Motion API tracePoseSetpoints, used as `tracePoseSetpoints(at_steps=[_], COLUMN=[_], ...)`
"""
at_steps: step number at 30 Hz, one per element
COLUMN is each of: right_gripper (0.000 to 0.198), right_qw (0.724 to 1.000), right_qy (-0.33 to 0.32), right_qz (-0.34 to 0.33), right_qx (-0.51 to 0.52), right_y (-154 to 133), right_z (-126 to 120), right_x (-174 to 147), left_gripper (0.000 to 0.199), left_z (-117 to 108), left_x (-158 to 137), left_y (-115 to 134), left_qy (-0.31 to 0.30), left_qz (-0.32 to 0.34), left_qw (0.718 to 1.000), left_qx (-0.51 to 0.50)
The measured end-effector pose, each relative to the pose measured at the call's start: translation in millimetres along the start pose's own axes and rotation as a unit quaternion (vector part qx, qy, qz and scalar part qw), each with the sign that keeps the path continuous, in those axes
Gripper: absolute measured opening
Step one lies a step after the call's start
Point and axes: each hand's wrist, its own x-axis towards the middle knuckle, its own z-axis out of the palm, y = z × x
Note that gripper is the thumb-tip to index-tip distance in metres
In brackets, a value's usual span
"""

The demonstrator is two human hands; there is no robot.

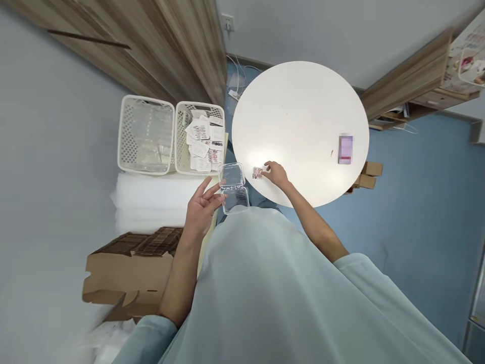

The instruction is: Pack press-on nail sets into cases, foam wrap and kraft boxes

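My left hand (200, 211) grips a clear plastic hinged box (232, 177) by its left side, thumb and fingers around the edge. The box's lid is swung up, its two halves spread apart, and I see nothing inside. Over the near left edge of the round white table, my right hand (277, 175) has its fingertips closed on the right edge of a small flat packet of pink and dark pieces (257, 173). The packet is too small to make out exactly, and I cannot tell whether it touches the tabletop.
The round white table (299, 116) bears a purple box (345, 149) at right and a tiny dark scrap (332, 152). Left stand a white basket of printed cards (200, 141) and a basket of clear plastic packaging (147, 134). Nearer are white foam rolls (151, 197) and cardboard boxes (125, 270).
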Motion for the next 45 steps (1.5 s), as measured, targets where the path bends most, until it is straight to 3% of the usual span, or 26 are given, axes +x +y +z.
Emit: tracePoseSetpoints(at_steps=[4,7,11,15,19,26,30,33,39,45], right_gripper=[0.057,0.049,0.042,0.029,0.014,0.033,0.046,0.048,0.046,0.039], right_qw=[0.995,0.991,0.991,0.998,0.997,0.957,0.914,0.899,0.917,0.945], right_qy=[-0.034,-0.026,-0.002,0.011,0.046,0.132,0.202,0.203,0.136,0.125], right_qz=[0.037,0.033,0.031,0.030,0.022,0.002,-0.021,-0.058,-0.103,-0.119], right_qx=[-0.085,-0.125,-0.127,-0.056,0.052,0.257,0.352,0.383,0.360,0.278], right_y=[11,13,12,16,29,52,43,27,16,25], right_z=[38,53,57,48,25,-57,-115,-145,-160,-158], right_x=[21,30,33,18,-10,-64,-100,-126,-149,-157], left_gripper=[0.091,0.091,0.090,0.090,0.093,0.096,0.097,0.097,0.097,0.097], left_z=[-20,-31,-36,-29,-9,49,93,122,159,170], left_x=[-8,-12,-11,-4,12,45,54,56,57,56], left_y=[4,6,5,3,3,2,5,6,10,19], left_qy=[0.042,0.063,0.066,0.046,0.016,-0.074,-0.111,-0.138,-0.169,-0.178], left_qz=[-0.008,-0.013,-0.018,-0.022,-0.025,-0.011,-0.005,-0.006,-0.010,-0.012], left_qw=[0.999,0.996,0.996,0.997,0.998,0.996,0.993,0.990,0.985,0.984], left_qx=[-0.031,-0.055,-0.062,-0.062,-0.055,-0.048,-0.046,-0.042,-0.028,-0.024])
